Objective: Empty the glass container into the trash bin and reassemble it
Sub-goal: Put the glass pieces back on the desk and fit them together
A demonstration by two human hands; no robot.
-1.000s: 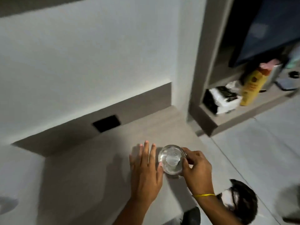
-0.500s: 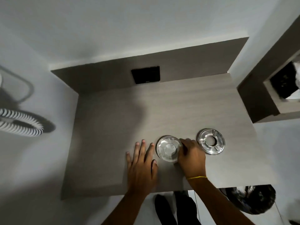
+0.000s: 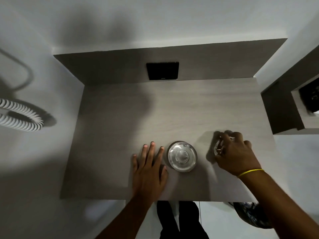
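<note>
Moved since half a second ago: right hand [image 3: 236,155], off the round glass container [image 3: 182,156] and over to the glass lid [image 3: 217,149] lying further right on the wooden desk [image 3: 172,109]. Now curled down over that lid, fingers bent around its far edge, thumb side near its closer rim (mostly hidden under the palm, so a firm grip or mere contact cannot be told). Thin yellow band [image 3: 250,172] around the right wrist.

Glass container left standing alone near the front edge of the desk, between the two hands, touched by neither; seen from above as a clear circle with a bright domed centre. Just beside it on the left, separated by a narrow gap, left hand [image 3: 149,167] resting flat, palm down, fingers spread and extended, holding nothing. Same spot as earlier for that hand.

Lid apart from the container, not yet fitted back on.

Further back, black rectangular panel [image 3: 162,70] set in the upright board behind the desk. Off to the left against the wall, coiled white hose [image 3: 20,116]. Below the desk's front right corner, part of a dark bin [image 3: 248,214] with a patterned liner, partly hidden by the right forearm.
</note>
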